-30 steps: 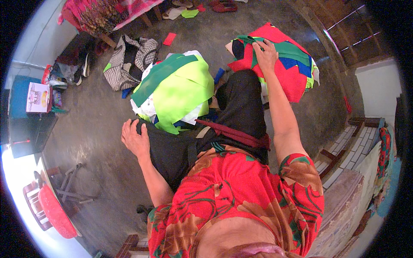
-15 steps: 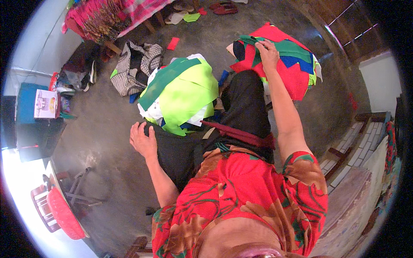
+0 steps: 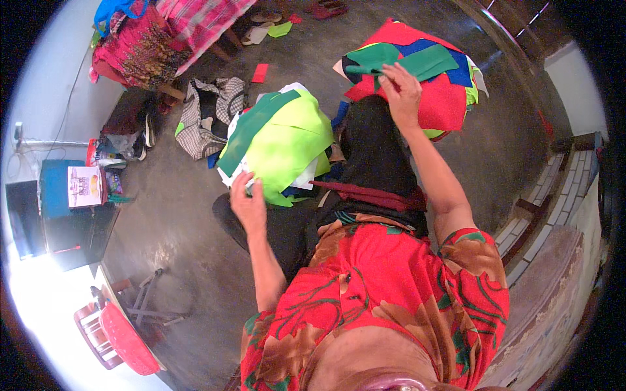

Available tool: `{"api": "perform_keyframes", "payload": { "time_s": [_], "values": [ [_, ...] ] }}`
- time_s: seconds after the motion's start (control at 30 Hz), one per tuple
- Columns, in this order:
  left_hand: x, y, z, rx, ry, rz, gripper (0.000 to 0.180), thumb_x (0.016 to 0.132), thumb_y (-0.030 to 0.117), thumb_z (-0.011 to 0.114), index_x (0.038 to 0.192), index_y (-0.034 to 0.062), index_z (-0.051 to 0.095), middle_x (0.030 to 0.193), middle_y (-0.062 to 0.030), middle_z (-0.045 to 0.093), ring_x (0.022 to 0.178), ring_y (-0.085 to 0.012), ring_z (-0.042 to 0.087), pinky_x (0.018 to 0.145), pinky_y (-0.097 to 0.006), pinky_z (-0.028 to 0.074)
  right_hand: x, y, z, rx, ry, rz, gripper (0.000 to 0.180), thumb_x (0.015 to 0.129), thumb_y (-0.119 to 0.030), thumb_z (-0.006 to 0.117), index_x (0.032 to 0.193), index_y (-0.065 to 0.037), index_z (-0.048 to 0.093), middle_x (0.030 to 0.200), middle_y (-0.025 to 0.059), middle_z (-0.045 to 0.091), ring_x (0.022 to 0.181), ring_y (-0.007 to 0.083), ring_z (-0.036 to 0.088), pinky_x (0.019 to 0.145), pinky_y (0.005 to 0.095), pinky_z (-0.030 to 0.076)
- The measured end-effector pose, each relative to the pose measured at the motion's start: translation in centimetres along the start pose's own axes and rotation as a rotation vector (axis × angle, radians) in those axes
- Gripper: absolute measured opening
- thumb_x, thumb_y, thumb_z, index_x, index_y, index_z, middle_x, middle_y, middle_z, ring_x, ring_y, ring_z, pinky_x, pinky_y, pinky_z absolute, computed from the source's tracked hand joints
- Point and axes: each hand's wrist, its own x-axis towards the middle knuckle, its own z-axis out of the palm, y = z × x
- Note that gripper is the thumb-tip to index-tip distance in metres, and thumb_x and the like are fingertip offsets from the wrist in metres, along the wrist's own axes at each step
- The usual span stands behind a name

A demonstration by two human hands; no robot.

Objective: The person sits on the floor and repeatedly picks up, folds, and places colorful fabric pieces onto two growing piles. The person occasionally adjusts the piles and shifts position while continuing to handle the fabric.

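My right hand (image 3: 401, 96) is over the right-hand pile, its fingertips closed on a dark green cloth piece (image 3: 370, 60). Under that piece lie red cloth pieces (image 3: 441, 104), with blue and more green among them. My left hand (image 3: 249, 207) has its fingers apart and holds nothing. It is at the near edge of the left-hand pile, where a large lime green cloth piece (image 3: 287, 140) lies on top. A long dark green strip (image 3: 251, 135) crosses that pile's left side, and white pieces show beneath.
A checked cloth (image 3: 199, 124) lies crumpled left of the left pile. A small red scrap (image 3: 259, 73) rests on the concrete floor beyond. A red chair (image 3: 127, 335) stands at the lower left. A pink-draped piece of furniture (image 3: 153, 49) is at the far left.
My left hand has moved right and forward, from beside my knee to the left pile's edge. My right hand has shifted slightly nearer, and the green piece there has spread differently.
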Motion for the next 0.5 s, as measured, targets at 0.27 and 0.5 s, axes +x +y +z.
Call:
{"api": "perform_keyframes", "payload": {
  "time_s": [0.27,0.5],
  "values": [
    [-0.9,5.5,11.4,-1.488,-0.856,-0.812,0.054,0.094,0.046,0.044,0.121,0.0,0.048,0.115,-0.0222,0.058,0.104,-0.0326,0.058,0.092,-0.046,0.046,-7.5,-5.1,0.8,0.201,-0.319,-0.056,0.016,0.08,-0.018,0.066,0.097,-0.019,0.068,0.106,-0.0029,0.066,0.114,0.0164,0.054,0.103,0.0431,0.023],
    [0.5,5.0,15.7,-1.454,-0.813,-0.946,0.05,0.086,0.044,0.059,0.114,0.0037,0.051,0.107,-0.0141,0.058,0.1,-0.033,0.059,0.084,-0.051,0.05,-8.1,-4.2,-0.5,0.038,-0.432,-0.243,0.021,0.076,-0.024,0.068,0.097,-0.02,0.068,0.109,0.0018,0.064,0.114,0.0205,0.054,0.102,0.0451,0.026]
  ]
}}
